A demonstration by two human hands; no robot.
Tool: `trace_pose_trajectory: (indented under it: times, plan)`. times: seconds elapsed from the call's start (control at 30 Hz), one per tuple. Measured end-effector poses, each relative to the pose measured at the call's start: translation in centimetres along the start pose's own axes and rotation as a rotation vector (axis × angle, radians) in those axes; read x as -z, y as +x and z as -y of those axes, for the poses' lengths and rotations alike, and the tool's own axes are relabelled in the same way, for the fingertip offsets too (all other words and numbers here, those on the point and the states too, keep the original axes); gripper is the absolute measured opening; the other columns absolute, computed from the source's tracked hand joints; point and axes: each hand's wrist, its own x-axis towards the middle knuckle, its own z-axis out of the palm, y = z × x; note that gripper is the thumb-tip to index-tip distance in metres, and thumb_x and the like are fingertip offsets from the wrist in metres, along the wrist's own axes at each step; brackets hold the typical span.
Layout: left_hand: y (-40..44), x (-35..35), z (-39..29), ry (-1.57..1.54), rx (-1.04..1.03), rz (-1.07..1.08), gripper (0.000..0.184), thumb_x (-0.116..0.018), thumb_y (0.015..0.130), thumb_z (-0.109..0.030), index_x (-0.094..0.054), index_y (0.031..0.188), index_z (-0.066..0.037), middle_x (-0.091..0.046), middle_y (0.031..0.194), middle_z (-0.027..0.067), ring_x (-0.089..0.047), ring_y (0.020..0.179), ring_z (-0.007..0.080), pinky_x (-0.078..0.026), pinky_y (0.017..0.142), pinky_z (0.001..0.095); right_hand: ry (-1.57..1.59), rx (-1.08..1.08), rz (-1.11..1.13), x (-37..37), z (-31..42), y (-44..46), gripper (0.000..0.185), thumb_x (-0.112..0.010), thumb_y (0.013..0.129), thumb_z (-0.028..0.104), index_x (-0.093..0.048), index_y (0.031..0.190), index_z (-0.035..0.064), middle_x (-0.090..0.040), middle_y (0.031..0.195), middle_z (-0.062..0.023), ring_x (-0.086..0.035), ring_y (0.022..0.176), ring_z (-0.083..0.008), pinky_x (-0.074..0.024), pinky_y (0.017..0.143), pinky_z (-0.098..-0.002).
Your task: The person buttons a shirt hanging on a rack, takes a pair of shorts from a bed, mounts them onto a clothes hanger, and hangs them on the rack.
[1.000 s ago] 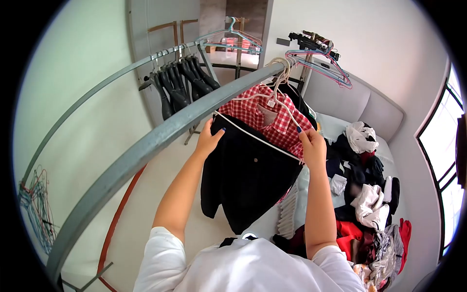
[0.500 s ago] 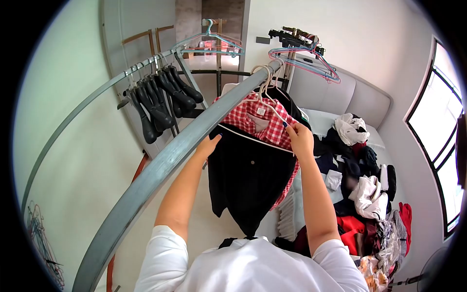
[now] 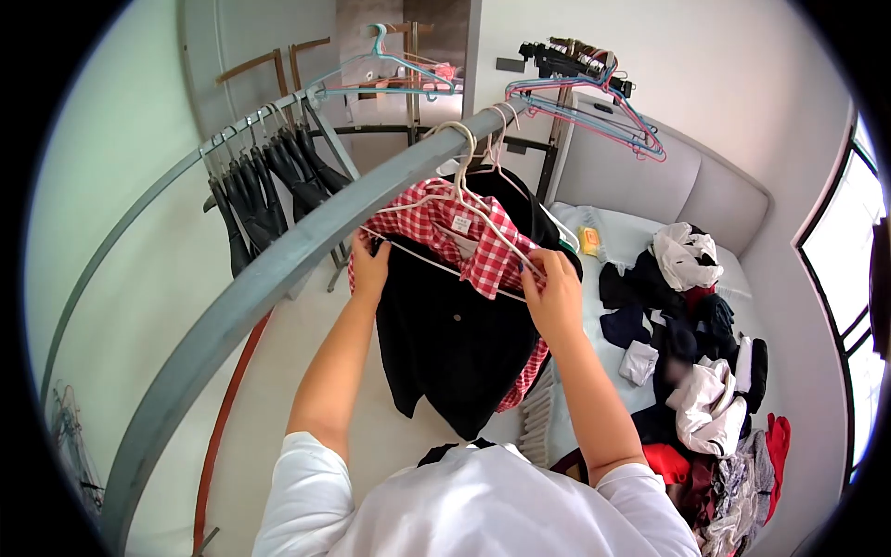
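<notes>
A white clothes hanger (image 3: 499, 232) hooks over the grey metal rail (image 3: 278, 302) in front of me. On it is a red-and-white checked shirt (image 3: 483, 269) with its collar facing me. A black garment (image 3: 455, 348) with one button hangs below the hanger's lower bar, in front of the shirt. My left hand (image 3: 371, 267) is closed at the hanger's left end, by the shirt's shoulder. At the right end, my right hand (image 3: 554, 295) pinches the hanger, with the shirt's edge beside its fingers. Behind the shirt hangs another black garment (image 3: 506, 195), partly hidden.
Black boot-shaped items (image 3: 246, 195) hang on the rail's far left part. Blue and pink hangers (image 3: 594, 107) hang at the rail's end, another blue hanger (image 3: 380, 70) further left. A bed (image 3: 608, 371) on the right bears heaped clothes (image 3: 710, 399) and a yellow pack (image 3: 589, 241).
My left hand has moved left and up to the hanger's left end. The hanger with both garments has shifted left and turned a little; my view has shifted too.
</notes>
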Motion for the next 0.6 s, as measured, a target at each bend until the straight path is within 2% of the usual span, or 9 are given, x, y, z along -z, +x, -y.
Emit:
trace_pose_trajectory:
  times: [0.03,0.07,0.13,0.27,0.3,0.43,0.5,0.57,0.6]
  plan:
    - [-0.2,0.2,-0.8,0.101,0.089,-0.069,0.06,-0.059,0.079,-0.015,-0.026,0.127,0.0,-0.044,0.12,0.0186,-0.045,0.11,0.0254,-0.035,0.093,0.0319,-0.095,0.135,-0.047,0.4,-0.4,-0.4,0.023,-0.062,0.07,0.007,-0.053,0.09,0.0036,-0.057,0.093,-0.0125,-0.054,0.085,-0.0294,-0.042,0.072,-0.0349]
    - [-0.4,0.1,-1.5,0.124,0.122,-0.133,0.057,-0.059,0.079,-0.015,-0.03,0.125,0.001,-0.045,0.118,0.0192,-0.045,0.11,0.0248,-0.035,0.092,0.0326,-0.084,0.127,-0.037,0.6,-0.8,-0.9,0.023,-0.062,0.07,0.007,-0.053,0.09,0.0036,-0.057,0.093,-0.0125,-0.054,0.085,-0.0294,-0.042,0.072,-0.0349]
    - [-0.8,0.2,-1.4,0.122,0.094,-0.145,0.055,-0.055,0.082,-0.017,-0.027,0.126,0.002,-0.044,0.12,0.0169,-0.042,0.113,0.0223,-0.031,0.095,0.0311,-0.115,0.171,-0.121,1.0,-2.1,-2.3,0.031,-0.064,0.066,0.006,-0.051,0.093,0.0051,-0.054,0.1,-0.009,-0.05,0.092,-0.0289,-0.0369,0.081,-0.0371]
    - [-2.6,0.2,-0.6,0.118,0.136,-0.186,0.054,-0.058,0.081,-0.019,-0.032,0.122,0.004,-0.045,0.119,0.0198,-0.045,0.11,0.0248,-0.033,0.094,0.0321,0.08,0.192,-0.248,-0.3,-6.9,-6.6,0.04,-0.069,0.06,0.006,-0.048,0.095,0.0049,-0.053,0.101,-0.0114,-0.049,0.092,-0.0294,-0.0345,0.083,-0.0379]
    - [-3.3,0.3,-0.3,0.147,0.147,-0.189,0.055,-0.058,0.081,-0.02,-0.031,0.122,0.004,-0.044,0.12,0.0197,-0.044,0.111,0.0254,-0.032,0.095,0.0321,0.045,0.235,-0.303,-0.4,-7.4,-7.6,0.048,-0.073,0.056,0.008,-0.047,0.096,0.0047,-0.051,0.103,-0.0128,-0.048,0.092,-0.0293,-0.0353,0.082,-0.0378]
    - [-6.0,0.4,2.1,0.159,0.147,-0.229,0.054,-0.059,0.081,-0.02,-0.033,0.121,0.004,-0.044,0.119,0.0187,-0.043,0.111,0.0251,-0.031,0.095,0.0322,0.142,0.075,-0.213,-0.8,-8.0,-9.1,0.061,-0.077,0.05,0.01,-0.043,0.1,0.0058,-0.048,0.105,-0.0141,-0.046,0.092,-0.0295,-0.0374,0.08,-0.0372]
    - [-7.2,0.8,2.7,0.134,0.11,-0.254,0.053,-0.06,0.08,-0.02,-0.034,0.121,0.003,-0.045,0.117,0.0181,-0.044,0.11,0.024,-0.031,0.095,0.032,0.139,0.089,-0.225,-1.0,-9.1,-9.7,0.062,-0.078,0.049,0.01,-0.042,0.1,0.0056,-0.047,0.105,-0.0144,-0.046,0.093,-0.0296,-0.0376,0.081,-0.0372]
    - [-8.7,0.8,1.8,0.238,0.016,-0.309,0.048,-0.062,0.078,-0.015,-0.038,0.117,-0.001,-0.047,0.111,0.0134,-0.046,0.103,0.019,-0.038,0.088,0.0277,0.208,0.054,-0.258,-1.4,-9.9,-10.0,0.068,-0.078,0.048,0.011,-0.04,0.103,0.0041,-0.044,0.108,-0.0166,-0.044,0.099,-0.0298,-0.0372,0.083,-0.0379]
    - [-9.4,0.8,1.1,0.244,0.016,-0.305,0.048,-0.062,0.078,-0.015,-0.038,0.117,-0.001,-0.047,0.111,0.0134,-0.046,0.103,0.019,-0.038,0.088,0.0277,0.211,0.048,-0.259,-1.4,-9.6,-9.9,0.068,-0.078,0.048,0.011,-0.04,0.103,0.0041,-0.044,0.108,-0.0166,-0.044,0.099,-0.0298,-0.0372,0.083,-0.0379]
